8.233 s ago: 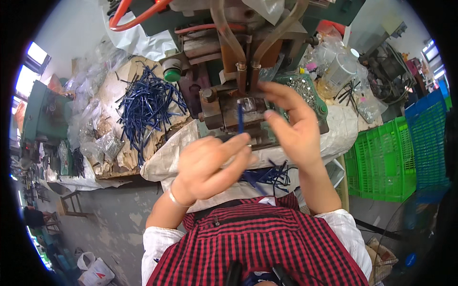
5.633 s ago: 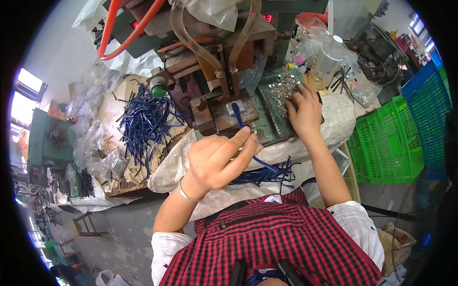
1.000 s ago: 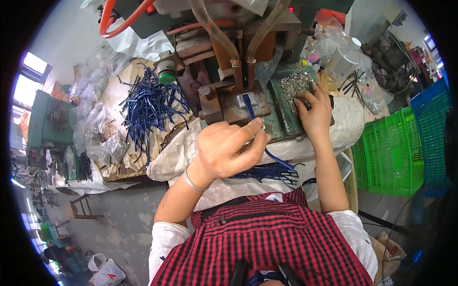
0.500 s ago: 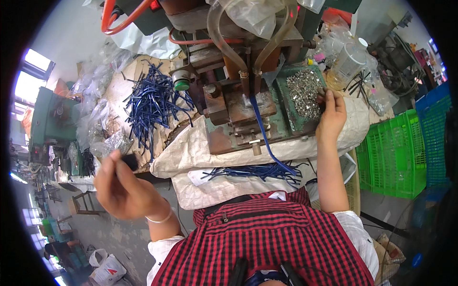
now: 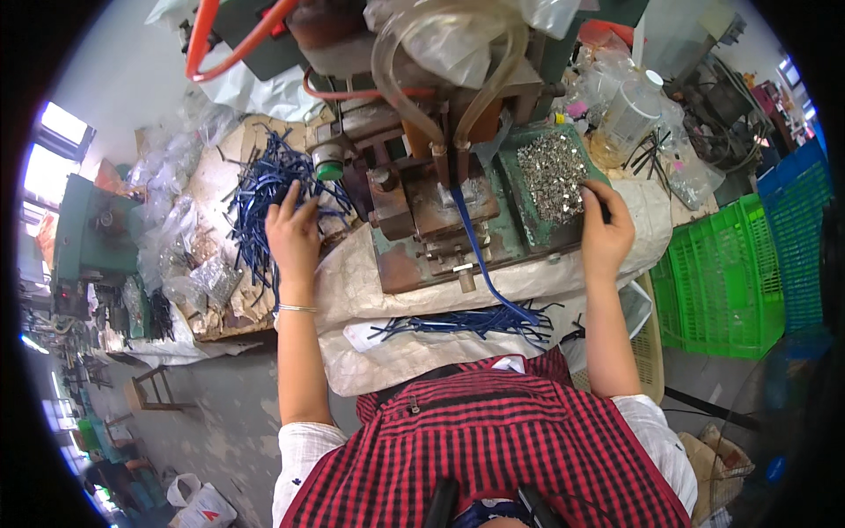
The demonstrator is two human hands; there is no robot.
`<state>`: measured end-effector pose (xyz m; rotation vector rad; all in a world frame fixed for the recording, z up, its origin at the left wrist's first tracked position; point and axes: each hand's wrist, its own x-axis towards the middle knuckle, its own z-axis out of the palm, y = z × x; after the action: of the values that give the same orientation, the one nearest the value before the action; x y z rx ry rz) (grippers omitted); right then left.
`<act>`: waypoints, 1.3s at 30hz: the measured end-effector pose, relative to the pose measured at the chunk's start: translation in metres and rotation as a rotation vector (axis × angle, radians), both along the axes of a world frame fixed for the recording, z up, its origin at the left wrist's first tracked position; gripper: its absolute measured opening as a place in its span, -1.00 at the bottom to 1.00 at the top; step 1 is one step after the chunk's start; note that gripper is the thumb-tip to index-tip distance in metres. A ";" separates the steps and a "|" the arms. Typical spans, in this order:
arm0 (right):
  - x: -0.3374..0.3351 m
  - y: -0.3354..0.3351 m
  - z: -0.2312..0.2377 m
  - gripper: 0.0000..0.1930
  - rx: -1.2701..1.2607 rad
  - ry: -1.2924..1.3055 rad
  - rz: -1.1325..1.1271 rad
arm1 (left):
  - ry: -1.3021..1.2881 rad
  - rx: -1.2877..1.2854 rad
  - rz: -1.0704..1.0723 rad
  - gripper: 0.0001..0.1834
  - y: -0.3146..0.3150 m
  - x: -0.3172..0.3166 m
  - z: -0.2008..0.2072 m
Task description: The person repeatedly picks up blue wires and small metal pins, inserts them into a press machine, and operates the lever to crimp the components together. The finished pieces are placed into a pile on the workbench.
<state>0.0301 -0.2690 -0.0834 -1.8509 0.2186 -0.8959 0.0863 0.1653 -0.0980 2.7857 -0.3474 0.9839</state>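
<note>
Over the near right side of a loose pile of dark blue cords [image 5: 257, 198] reaches my left hand [image 5: 293, 238], fingers partly stretched and apart, touching the cords. My right hand [image 5: 609, 231] is at the right edge of a heap of small silvery metal pieces [image 5: 550, 172] in a green tray. Its thumb and fingertips come together, and whatever is between them is too small to make out. Between my hands, one blue cord [image 5: 480, 255] runs from the press's metal block [image 5: 449, 216] down toward the bundle of blue cords [image 5: 458, 322] at the front.
The press has clear tubes [image 5: 385, 75] above its block and a green-capped knob [image 5: 328, 170] on its left. Plastic bags [image 5: 167, 229] lie far left. A clear plastic jug [image 5: 629, 119] stands back right, beyond the tray. Green crates [image 5: 717, 282] are stacked at the right.
My left hand has swung from the near left up and inward onto the cord pile. My right hand has shifted slightly down beside the metal pieces. The whole view has moved a little.
</note>
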 end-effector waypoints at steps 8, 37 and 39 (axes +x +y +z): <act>-0.016 0.051 0.071 -0.85 -0.126 -0.169 0.285 | -0.108 -0.712 -0.062 -0.86 -0.049 -0.019 0.061; 0.025 -0.002 -0.001 -0.69 -0.705 0.175 0.025 | -0.338 -0.070 -0.807 -0.75 -0.170 -0.060 0.108; 0.023 -0.003 -0.008 -0.73 -0.668 0.148 0.035 | -0.334 -0.067 -0.814 -0.75 -0.169 -0.061 0.106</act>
<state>0.0534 -0.2717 -0.0913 -2.5331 -0.0345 -0.8692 0.0249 -0.0035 0.0076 2.0560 -1.3183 1.1633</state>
